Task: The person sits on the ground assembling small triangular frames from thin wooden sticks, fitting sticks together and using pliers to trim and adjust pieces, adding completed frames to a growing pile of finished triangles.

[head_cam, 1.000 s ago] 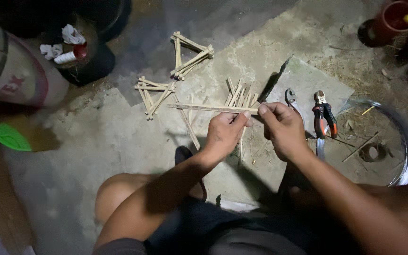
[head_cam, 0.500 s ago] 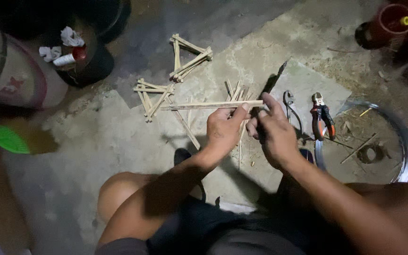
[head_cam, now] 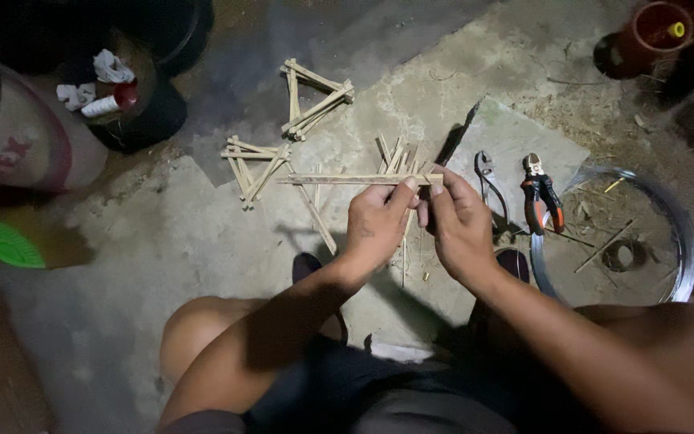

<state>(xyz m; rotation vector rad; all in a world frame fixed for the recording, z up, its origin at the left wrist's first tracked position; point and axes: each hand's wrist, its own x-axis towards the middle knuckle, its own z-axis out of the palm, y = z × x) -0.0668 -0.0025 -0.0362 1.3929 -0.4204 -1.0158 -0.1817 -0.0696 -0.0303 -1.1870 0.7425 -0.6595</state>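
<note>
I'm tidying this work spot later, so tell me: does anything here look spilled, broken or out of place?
Nothing looks broken or spilled. Both hands, left hand and right hand, pinch a thin wooden stick over loose sticks on the concrete floor. Pliers and a wire coil lie beside them.

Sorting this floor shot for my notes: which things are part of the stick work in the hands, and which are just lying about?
In use:
left hand
right hand
held stick bundle
loose sticks
finished stick triangles

Lying about:
red-handled pliers
wire coil
green leaf-shaped piece
red pot
</note>
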